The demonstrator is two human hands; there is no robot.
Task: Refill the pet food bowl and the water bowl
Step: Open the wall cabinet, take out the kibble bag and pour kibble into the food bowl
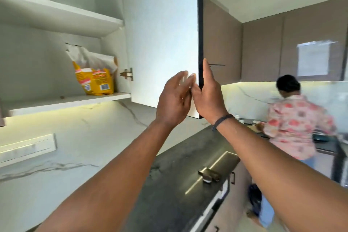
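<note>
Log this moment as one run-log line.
cabinet door: open | food bag: lower shelf, untouched | left hand: at door | right hand: holds door edge

Right of the hands, a person in a floral shirt is motion-blurred; the yellow bag's print (up left) is unreadable.
</note>
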